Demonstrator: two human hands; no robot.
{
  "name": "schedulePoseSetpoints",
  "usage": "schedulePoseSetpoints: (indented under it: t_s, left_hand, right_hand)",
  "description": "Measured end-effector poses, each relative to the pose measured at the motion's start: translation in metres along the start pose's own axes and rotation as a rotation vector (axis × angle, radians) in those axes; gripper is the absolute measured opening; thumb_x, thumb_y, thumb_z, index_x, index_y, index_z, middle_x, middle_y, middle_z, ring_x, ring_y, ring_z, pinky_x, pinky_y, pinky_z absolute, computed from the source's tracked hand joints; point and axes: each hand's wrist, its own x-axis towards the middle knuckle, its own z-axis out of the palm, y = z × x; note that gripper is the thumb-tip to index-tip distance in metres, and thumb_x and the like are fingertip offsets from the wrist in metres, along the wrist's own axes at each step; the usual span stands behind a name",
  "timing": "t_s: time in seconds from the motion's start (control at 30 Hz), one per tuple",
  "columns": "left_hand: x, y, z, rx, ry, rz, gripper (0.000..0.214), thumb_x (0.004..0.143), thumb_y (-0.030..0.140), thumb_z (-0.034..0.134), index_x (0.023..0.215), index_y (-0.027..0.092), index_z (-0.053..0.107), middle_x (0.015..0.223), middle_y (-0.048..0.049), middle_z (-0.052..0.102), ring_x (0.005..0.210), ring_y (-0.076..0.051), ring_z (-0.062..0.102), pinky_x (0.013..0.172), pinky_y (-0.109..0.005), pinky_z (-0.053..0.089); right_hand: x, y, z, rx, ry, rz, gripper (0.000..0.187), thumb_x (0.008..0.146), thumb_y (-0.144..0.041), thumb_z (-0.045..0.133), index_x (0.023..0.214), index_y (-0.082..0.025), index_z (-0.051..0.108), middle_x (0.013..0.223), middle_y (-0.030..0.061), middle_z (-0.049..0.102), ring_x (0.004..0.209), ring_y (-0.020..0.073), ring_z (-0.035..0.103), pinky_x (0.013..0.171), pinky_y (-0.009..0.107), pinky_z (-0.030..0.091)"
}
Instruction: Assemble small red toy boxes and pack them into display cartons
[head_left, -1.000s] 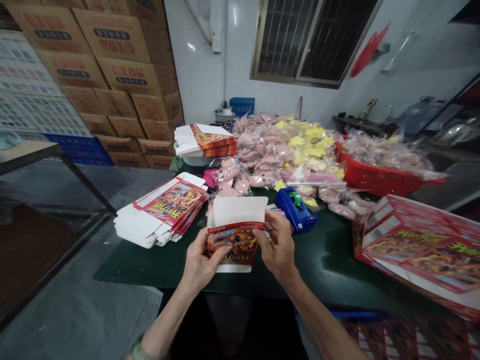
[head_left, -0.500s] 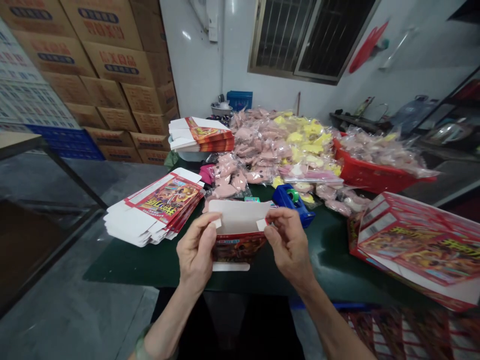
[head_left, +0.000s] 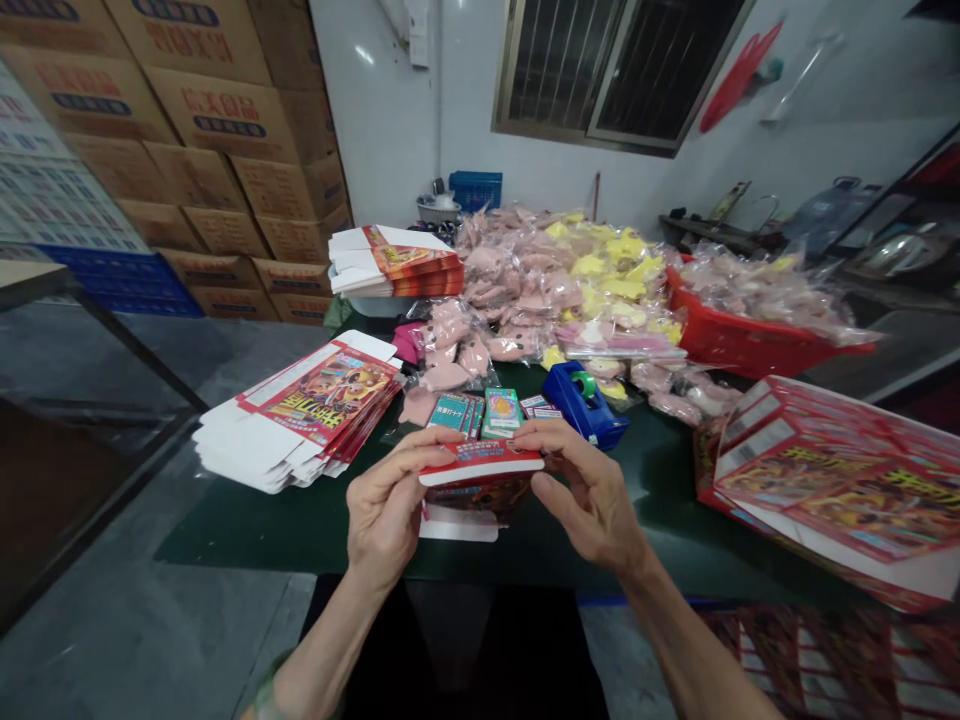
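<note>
A small red printed carton (head_left: 480, 478) is held above the near edge of the green table (head_left: 300, 520). My left hand (head_left: 390, 505) grips its left end and my right hand (head_left: 589, 490) its right end, fingers over the folded-down top flap. A white bottom flap hangs below it. Just behind the carton lie small green card packs (head_left: 480, 410) and a blue tape dispenser (head_left: 581, 400).
A stack of flat red-and-white cartons (head_left: 300, 415) lies to the left, another stack (head_left: 394, 262) further back. Bagged pink and yellow toys (head_left: 555, 290) pile up behind, some in a red basket (head_left: 742, 345). Finished red boxes (head_left: 832, 480) sit right. Brown shipping boxes (head_left: 195, 140) line the wall.
The carton's white top flap, upright a second ago, has been folded down shut by both hands. The card packs behind it have come into view.
</note>
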Motion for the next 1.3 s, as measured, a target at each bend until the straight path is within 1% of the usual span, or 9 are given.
schedulePoseSetpoints:
  t_s: [0.1,0.23,0.37,0.57,0.8,0.93,1.1,1.2,1.3]
  left_hand:
    - [0.000,0.014,-0.006,0.115,-0.168,0.055,0.028,0.084,0.033,0.049,0.093,0.016,0.070,0.106,-0.0133,0.066,0.100,-0.028,0.061,0.080,-0.039,0.051]
    - [0.010,0.037,-0.011,0.530,-0.301,0.154,0.017,0.080,0.020,0.059,0.095,0.019,0.067,0.093,-0.0072,0.070,0.088,-0.021,0.065,0.077,-0.030,0.052]
    - [0.023,0.050,-0.010,0.647,-0.414,0.114,0.022,0.081,0.022,0.057,0.102,0.020,0.065,0.095,-0.0067,0.070,0.085,-0.020,0.066,0.075,-0.030,0.054]
    - [0.028,0.047,-0.006,0.595,-0.409,0.167,0.015,0.081,0.022,0.058,0.089,0.020,0.071,0.084,-0.0060,0.072,0.080,-0.020,0.067,0.070,-0.031,0.056]
    - [0.019,0.037,-0.016,0.764,-0.452,0.305,0.030,0.086,0.013,0.048,0.110,0.019,0.064,0.109,-0.0083,0.067,0.100,-0.019,0.064,0.087,-0.031,0.052]
    - [0.009,0.030,-0.016,0.777,-0.465,0.377,0.034,0.086,0.017,0.047,0.118,0.018,0.057,0.119,-0.0121,0.061,0.109,-0.022,0.059,0.091,-0.036,0.051]
    - [-0.002,0.012,-0.009,0.807,-0.292,0.483,0.037,0.081,0.016,0.060,0.117,0.021,0.054,0.122,-0.0120,0.056,0.106,-0.022,0.059,0.087,-0.034,0.052]
    - [-0.004,0.000,-0.007,0.799,-0.201,0.494,0.034,0.078,0.011,0.063,0.108,0.024,0.058,0.118,-0.0084,0.057,0.101,-0.020,0.061,0.082,-0.031,0.053]
    - [-0.005,-0.008,-0.007,0.770,-0.170,0.482,0.029,0.078,0.012,0.063,0.104,0.024,0.059,0.102,-0.0043,0.062,0.087,-0.015,0.064,0.073,-0.024,0.053]
  right_hand:
    - [-0.001,-0.006,-0.003,-0.027,0.038,0.018,0.013,0.083,-0.023,0.059,0.096,-0.021,0.062,0.098,0.0055,0.060,0.094,0.0173,0.058,0.073,0.026,0.051]
    - [0.002,-0.011,-0.001,-0.154,0.070,-0.013,0.008,0.085,-0.023,0.057,0.091,-0.020,0.062,0.088,0.0030,0.062,0.084,0.0142,0.059,0.070,0.023,0.048]
    - [0.003,-0.012,0.000,-0.248,0.072,-0.036,0.009,0.086,-0.024,0.055,0.094,-0.020,0.059,0.087,0.0024,0.062,0.078,0.0128,0.059,0.065,0.022,0.048]
    - [0.004,-0.014,0.001,-0.307,0.081,-0.105,0.010,0.088,-0.018,0.051,0.092,-0.021,0.059,0.084,0.0020,0.062,0.079,0.0136,0.059,0.070,0.026,0.049]
    - [-0.003,-0.011,0.011,-0.357,0.166,-0.177,0.022,0.086,-0.009,0.051,0.100,-0.021,0.063,0.096,0.0066,0.062,0.087,0.0148,0.062,0.075,0.029,0.052]
    - [-0.009,-0.001,0.019,-0.404,0.231,-0.239,0.025,0.084,-0.008,0.052,0.103,-0.021,0.062,0.101,0.0084,0.061,0.093,0.0167,0.061,0.081,0.032,0.052]
    - [-0.017,0.005,0.029,-0.385,0.275,-0.283,0.031,0.082,-0.011,0.056,0.110,-0.023,0.058,0.110,0.0098,0.058,0.103,0.0202,0.058,0.085,0.037,0.051]
    - [-0.019,0.019,0.014,-0.302,0.275,-0.154,0.031,0.085,-0.018,0.053,0.115,-0.022,0.055,0.115,0.0113,0.056,0.096,0.0197,0.061,0.077,0.035,0.053]
    - [-0.013,0.048,-0.032,-0.345,0.573,0.236,0.036,0.086,-0.029,0.047,0.120,-0.017,0.050,0.105,0.0111,0.059,0.077,0.0170,0.062,0.062,0.031,0.052]
